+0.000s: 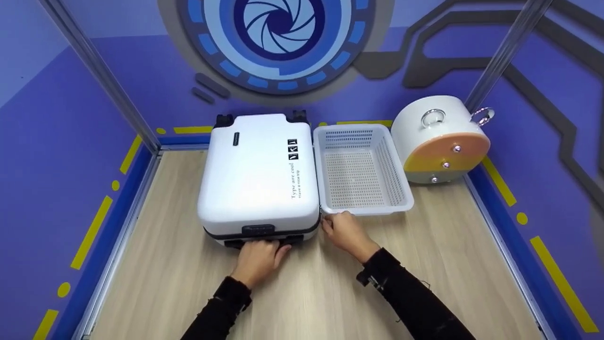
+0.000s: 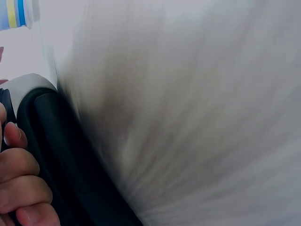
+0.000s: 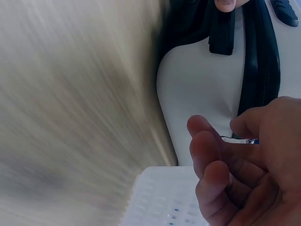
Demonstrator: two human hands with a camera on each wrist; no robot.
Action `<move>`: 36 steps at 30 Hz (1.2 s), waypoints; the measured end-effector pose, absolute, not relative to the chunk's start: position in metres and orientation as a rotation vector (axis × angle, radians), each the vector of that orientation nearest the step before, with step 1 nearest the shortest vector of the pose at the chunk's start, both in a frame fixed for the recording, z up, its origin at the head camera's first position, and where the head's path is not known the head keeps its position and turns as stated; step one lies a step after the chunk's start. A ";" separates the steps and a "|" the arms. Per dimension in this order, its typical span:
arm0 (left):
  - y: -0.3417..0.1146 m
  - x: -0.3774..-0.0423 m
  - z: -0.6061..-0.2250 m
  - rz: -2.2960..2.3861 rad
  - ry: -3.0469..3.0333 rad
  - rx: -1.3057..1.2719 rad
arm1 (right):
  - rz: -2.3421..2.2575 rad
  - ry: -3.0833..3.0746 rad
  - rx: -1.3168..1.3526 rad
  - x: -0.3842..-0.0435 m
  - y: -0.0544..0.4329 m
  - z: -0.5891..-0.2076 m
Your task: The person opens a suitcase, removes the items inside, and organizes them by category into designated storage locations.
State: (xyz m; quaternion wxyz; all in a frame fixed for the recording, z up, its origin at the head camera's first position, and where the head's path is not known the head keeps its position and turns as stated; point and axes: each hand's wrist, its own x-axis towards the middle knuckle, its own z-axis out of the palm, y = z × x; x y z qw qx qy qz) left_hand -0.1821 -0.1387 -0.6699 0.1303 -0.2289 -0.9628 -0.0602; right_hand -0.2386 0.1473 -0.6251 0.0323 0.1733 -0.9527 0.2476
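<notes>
A white suitcase (image 1: 257, 174) lies flat on a wooden bench (image 1: 302, 302), wheels away from the person, close against a white basket (image 1: 363, 211) on its right. The person's left hand (image 1: 257, 262) is at the near edge, clamped on the black handle (image 3: 221, 35); seen from the head, its fingertips are hidden, but the left wrist view shows them curled. The right hand (image 1: 349, 233) sits at the suitcase's near right corner, just in front of the basket. From above I can't see what it holds; the right wrist view shows thumb and forefinger pinching a small silver pull (image 3: 242, 140) by the black zip (image 3: 262, 70). Only the head view shows a round box (image 1: 443, 156) with a striped front beyond the basket.
</notes>
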 end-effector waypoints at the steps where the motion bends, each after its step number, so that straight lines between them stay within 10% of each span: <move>1: -0.137 -0.180 -0.669 -0.175 -2.795 -0.658 | 0.758 -2.933 0.529 -0.239 0.148 -0.625; 36: -0.113 -0.129 -0.676 -0.275 -2.798 -0.489 | 0.777 -2.779 0.673 -0.217 0.172 -0.627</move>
